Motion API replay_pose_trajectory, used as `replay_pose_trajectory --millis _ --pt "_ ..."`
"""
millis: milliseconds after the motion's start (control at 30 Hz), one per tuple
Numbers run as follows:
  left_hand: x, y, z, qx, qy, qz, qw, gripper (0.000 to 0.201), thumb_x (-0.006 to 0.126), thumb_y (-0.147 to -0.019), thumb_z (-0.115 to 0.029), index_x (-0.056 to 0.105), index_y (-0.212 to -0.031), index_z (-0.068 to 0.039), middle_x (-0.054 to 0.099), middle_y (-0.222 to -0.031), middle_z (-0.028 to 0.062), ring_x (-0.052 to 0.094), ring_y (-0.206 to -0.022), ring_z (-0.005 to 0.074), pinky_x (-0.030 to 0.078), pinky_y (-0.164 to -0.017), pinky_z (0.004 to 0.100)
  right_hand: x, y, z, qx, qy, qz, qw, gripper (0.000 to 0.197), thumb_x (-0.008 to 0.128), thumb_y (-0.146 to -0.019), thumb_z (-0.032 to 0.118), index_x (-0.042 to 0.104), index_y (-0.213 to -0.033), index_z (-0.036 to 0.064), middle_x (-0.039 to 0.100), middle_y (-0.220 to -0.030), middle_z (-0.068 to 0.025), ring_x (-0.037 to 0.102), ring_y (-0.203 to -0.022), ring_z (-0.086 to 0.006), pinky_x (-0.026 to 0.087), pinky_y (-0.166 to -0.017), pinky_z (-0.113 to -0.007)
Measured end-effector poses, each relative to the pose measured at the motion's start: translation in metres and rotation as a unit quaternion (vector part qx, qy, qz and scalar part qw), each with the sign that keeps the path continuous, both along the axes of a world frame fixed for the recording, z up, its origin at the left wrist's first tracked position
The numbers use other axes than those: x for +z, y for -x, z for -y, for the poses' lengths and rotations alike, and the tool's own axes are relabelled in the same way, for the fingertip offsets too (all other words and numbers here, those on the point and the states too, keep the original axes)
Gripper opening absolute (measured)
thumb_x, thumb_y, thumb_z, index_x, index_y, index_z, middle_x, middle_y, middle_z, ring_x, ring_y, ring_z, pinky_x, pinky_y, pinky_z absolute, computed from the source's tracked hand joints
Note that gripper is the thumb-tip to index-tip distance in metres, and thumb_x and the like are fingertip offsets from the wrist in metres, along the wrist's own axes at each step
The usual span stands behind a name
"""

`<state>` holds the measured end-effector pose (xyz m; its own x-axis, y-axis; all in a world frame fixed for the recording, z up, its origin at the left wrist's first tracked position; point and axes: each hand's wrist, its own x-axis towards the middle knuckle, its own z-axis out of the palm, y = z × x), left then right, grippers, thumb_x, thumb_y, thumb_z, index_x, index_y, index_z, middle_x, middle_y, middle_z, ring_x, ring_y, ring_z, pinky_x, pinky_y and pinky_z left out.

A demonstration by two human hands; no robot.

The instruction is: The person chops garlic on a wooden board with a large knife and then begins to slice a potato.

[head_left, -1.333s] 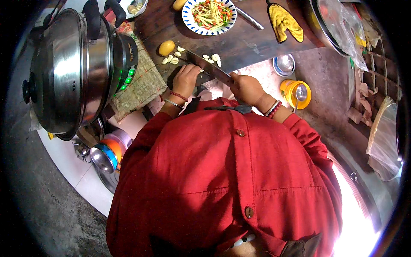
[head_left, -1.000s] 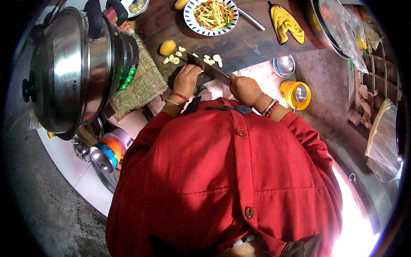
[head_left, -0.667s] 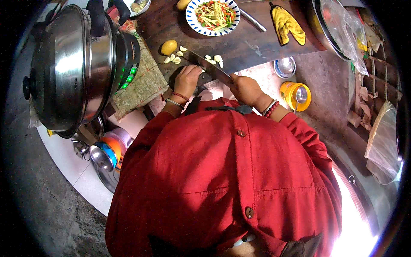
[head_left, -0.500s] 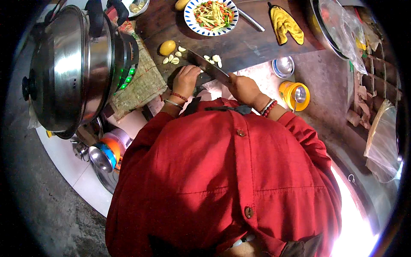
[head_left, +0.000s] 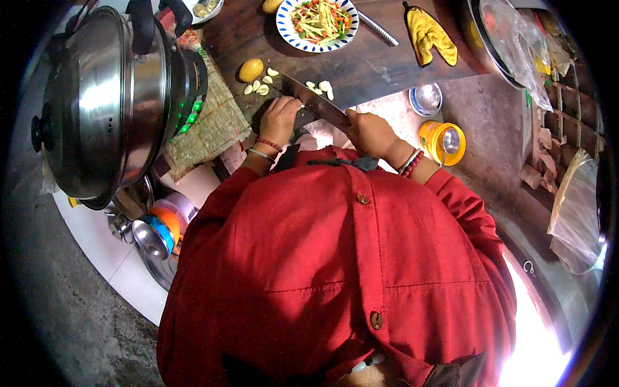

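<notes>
My right hand [head_left: 374,134] is closed round the handle of a broad-bladed kitchen knife [head_left: 322,106]. Its dark blade slants up and left across the near edge of the wooden table [head_left: 380,58]. Just left of the blade, my left hand [head_left: 280,120] has its fingers curled and pressed down on a garlic clove, of which only a pale bit shows at the fingertips. Peeled garlic cloves [head_left: 262,88] lie beyond my left hand, beside a yellow potato-like thing [head_left: 251,69]. More garlic [head_left: 325,86] sits on the far side of the blade.
A blue-patterned plate [head_left: 282,29] of shredded vegetables stands farther back, near a yellow cloth [head_left: 429,39]. At left a large lidded steel pot [head_left: 97,103] sits on a lit cooker. Low on the right are a steel bowl [head_left: 425,100] and a yellow tub [head_left: 433,138] with a ladle.
Hardly anything differs. The knife and my right hand have shifted very slightly; my left hand stays in place, and the garlic lies as before.
</notes>
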<state>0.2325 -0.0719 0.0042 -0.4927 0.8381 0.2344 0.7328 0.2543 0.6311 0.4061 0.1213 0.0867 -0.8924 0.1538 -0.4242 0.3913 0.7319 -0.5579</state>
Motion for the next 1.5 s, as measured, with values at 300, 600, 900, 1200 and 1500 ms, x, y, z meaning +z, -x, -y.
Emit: replay_pose_trajectory --millis 300,600,900,1200,1500 --pt "-0.004 0.002 0.003 -0.007 -0.019 0.0 1.0 0.013 0.063 -0.088 -0.004 0.066 -0.1 -0.001 0.066 -0.1 0.0138 0.063 -0.096 0.0346 0.052 -0.083 0.0417 -0.007 0.001 0.005 -0.062 0.047 -0.011 0.997 0.028 0.059 -0.093 0.026 0.06 -0.107 0.0012 0.067 -0.081 -0.025 0.065 -0.077 -0.0437 0.051 -0.069 -0.05" --pt "-0.004 0.001 0.001 0.011 -0.014 0.0 1.0 0.013 0.064 -0.087 -0.004 0.067 -0.1 -0.001 0.067 -0.1 0.0131 0.064 -0.094 0.0334 0.053 -0.082 0.0411 0.002 0.002 0.0 -0.053 0.054 -0.023 0.997 0.025 0.06 -0.092 0.025 0.06 -0.104 0.0026 0.066 -0.079 -0.0235 0.065 -0.077 -0.0433 0.05 -0.068 -0.049" --pt "0.0 0.001 0.0 0.009 -0.011 0.003 1.0 0.012 0.065 -0.087 -0.004 0.067 -0.099 -0.001 0.067 -0.099 0.0136 0.064 -0.093 0.0338 0.053 -0.081 0.041 -0.005 0.0 -0.003 -0.044 0.088 -0.019 0.995 0.022 0.06 -0.091 0.023 0.061 -0.1 0.003 0.067 -0.082 -0.0228 0.064 -0.077 -0.0426 0.051 -0.069 -0.047" --pt "0.008 -0.005 -0.001 0.027 0.009 -0.021 0.999 0.013 0.067 -0.085 -0.007 0.068 -0.099 -0.005 0.061 -0.097 0.0121 0.059 -0.092 0.034 0.05 -0.078 0.0427 -0.015 0.001 0.006 -0.05 0.045 -0.001 0.998 0.024 0.061 -0.091 0.025 0.06 -0.101 0.0029 0.067 -0.082 -0.0238 0.065 -0.078 -0.0434 0.051 -0.069 -0.048" --pt "0.009 0.002 -0.007 -0.026 0.039 0.0 0.999 0.011 0.064 -0.086 -0.008 0.066 -0.096 -0.004 0.062 -0.096 0.0114 0.059 -0.094 0.0323 0.05 -0.079 0.0418 -0.018 -0.007 -0.001 -0.13 0.091 -0.008 0.987 0.027 0.063 -0.089 0.025 0.058 -0.103 0.0022 0.067 -0.084 -0.0241 0.065 -0.082 -0.0438 0.052 -0.071 -0.05"
